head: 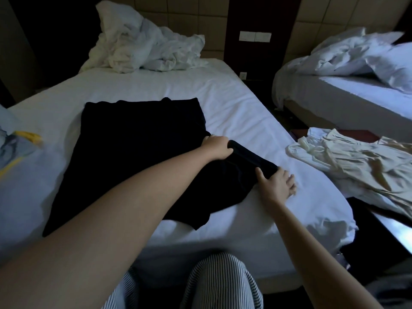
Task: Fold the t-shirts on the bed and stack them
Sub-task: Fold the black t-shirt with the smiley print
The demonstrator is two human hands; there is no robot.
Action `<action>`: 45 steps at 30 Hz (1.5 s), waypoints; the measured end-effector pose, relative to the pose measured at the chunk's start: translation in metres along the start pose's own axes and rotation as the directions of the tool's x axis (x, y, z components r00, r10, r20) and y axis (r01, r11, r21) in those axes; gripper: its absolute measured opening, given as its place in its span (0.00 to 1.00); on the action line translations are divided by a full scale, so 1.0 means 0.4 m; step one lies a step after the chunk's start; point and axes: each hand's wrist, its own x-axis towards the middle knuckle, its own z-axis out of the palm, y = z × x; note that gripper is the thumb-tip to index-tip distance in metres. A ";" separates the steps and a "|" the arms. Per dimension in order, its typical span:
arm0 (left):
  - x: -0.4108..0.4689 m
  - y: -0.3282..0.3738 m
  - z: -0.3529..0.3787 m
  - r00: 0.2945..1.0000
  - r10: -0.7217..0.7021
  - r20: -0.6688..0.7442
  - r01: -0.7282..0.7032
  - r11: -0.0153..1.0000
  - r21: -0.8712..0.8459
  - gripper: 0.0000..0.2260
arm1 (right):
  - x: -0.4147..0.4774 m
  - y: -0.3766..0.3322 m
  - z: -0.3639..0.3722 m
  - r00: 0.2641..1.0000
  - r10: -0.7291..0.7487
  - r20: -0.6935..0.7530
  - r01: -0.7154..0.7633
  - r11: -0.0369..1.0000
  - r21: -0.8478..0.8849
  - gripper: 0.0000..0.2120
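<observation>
A black t-shirt (pixel 124 152) lies spread flat on the white bed (pixel 234 108). Its right sleeve is lifted into a dark roll between my hands. My left hand (pixel 217 148) grips the sleeve's inner end, where it joins the body. My right hand (pixel 277 181) pinches the sleeve's outer end with the thumb on top, while the other fingers lie spread on the sheet. A cream t-shirt (pixel 356 161) lies crumpled off the bed's right corner. At the left edge lies a pale garment with yellow print (pixel 15 146).
A rumpled white duvet (pixel 142 47) is heaped at the head of the bed. A second bed (pixel 347 101) with white bedding stands to the right across a dark gap. My striped trousers (pixel 214 284) show at the bottom, against the bed's near edge.
</observation>
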 end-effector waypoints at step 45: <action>0.137 0.028 -0.087 0.854 0.403 0.328 -0.340 0.911 -0.235 0.12 | -0.008 -0.001 0.039 0.949 -0.047 -0.313 0.140 0.949 0.282 0.14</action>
